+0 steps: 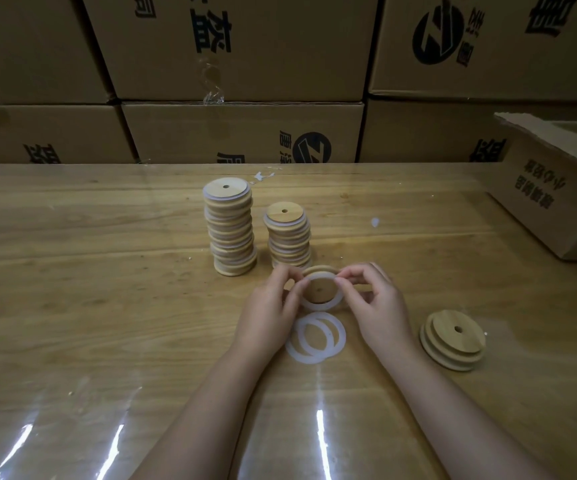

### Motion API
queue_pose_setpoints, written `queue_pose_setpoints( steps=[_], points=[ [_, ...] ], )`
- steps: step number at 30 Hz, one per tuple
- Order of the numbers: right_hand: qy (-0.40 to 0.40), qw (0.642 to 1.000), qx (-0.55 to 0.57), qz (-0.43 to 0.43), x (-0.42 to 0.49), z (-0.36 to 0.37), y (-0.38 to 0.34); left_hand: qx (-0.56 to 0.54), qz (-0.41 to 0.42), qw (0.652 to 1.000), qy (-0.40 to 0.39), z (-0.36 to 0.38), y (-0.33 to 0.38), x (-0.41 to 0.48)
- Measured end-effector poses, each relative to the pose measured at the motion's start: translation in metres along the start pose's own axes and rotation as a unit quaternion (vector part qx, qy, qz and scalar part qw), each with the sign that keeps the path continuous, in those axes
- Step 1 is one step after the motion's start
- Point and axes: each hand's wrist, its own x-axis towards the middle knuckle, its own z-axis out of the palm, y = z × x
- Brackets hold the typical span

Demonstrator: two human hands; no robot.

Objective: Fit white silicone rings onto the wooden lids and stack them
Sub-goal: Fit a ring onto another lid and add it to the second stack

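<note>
Farthest left of the work on the table [107, 306] stands the tall stack [230, 226] of finished lids, white rims showing between the wooden discs. Just beside it to the right is a shorter stack [289, 237] of the same. In front of that one my left hand [269, 306] grips the wooden lid [318, 289] by its left edge, thumb over the front and fingers curled behind, holding it tilted toward me above the table. The silicone ring [323, 306] lies round the lid's raised inner step, close along the top but, I judge, slack at the bottom. Two loose rings [306, 357] lie overlapped on the table just below it. My right hand [377, 306] pinches the ring's upper right arc between thumb and forefinger. I take the step in hand to be the fitting itself, partway round. The next move calls for working the band down over the step on both sides until it sits flat, then setting the lid on the shorter stack. Further right, well apart, sits a small pile of bare lids [452, 339]. At the far right an open carton [550, 192] is cut off by the frame, its contents hidden. The fingertips behind the lid are out of sight. I cannot tell how far the ring is seated under the thumbs, and the count in either stack is hard to make out.
</note>
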Motion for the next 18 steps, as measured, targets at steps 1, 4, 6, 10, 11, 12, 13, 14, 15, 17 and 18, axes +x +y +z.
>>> queue_pose_setpoints(
  steps=[1,4,6,10,11,12,13,14,15,17,18],
  points=[
    [0.0,1.0,-0.003,-0.001,-0.0002,0.0,-0.0002,-0.003,-0.001,1.0,0.001,0.0001,-0.0004,0.0],
    [-0.001,1.0,-0.012,-0.006,-0.0004,0.0001,-0.0004,-0.006,-0.004,1.0,0.002,0.001,-0.0011,0.0],
    [0.0,1.0,-0.015,-0.008,-0.0005,0.0001,0.0,-0.008,-0.003,1.0,0.005,0.0009,-0.0018,0.0003],
    [0.013,1.0,-0.024,-0.009,-0.0011,0.0007,0.0009,-0.006,0.003,1.0,0.005,0.0003,-0.0016,0.0002],
    [0.016,1.0,-0.025,-0.008,-0.0012,0.0009,0.0009,-0.006,0.004,1.0,0.006,0.0003,-0.0017,0.0001],
    [0.017,0.999,-0.026,-0.009,-0.0013,0.0011,0.0009,-0.006,0.004,1.0,0.007,0.0005,-0.002,0.0001],
    [0.017,0.999,-0.027,-0.009,-0.0014,0.0011,0.0009,-0.007,0.003,1.0,0.009,0.0005,-0.0024,0.0],
    [0.017,1.0,-0.025,-0.009,-0.0014,0.0011,0.0009,-0.009,0.001,1.0,0.009,0.0005,-0.0026,0.0002],
    [0.016,1.0,-0.022,-0.006,-0.0014,0.001,0.001,-0.011,0.0,1.0,0.009,0.0006,-0.0029,0.0003],
    [0.014,1.0,-0.014,0.004,-0.0012,0.0009,0.001,-0.017,-0.003,1.0,0.008,0.0009,-0.0029,0.0005],
    [0.014,1.0,-0.009,0.008,-0.0012,0.001,0.0009,-0.025,-0.005,1.0,0.008,0.0011,-0.0029,0.0005]
  ],
)
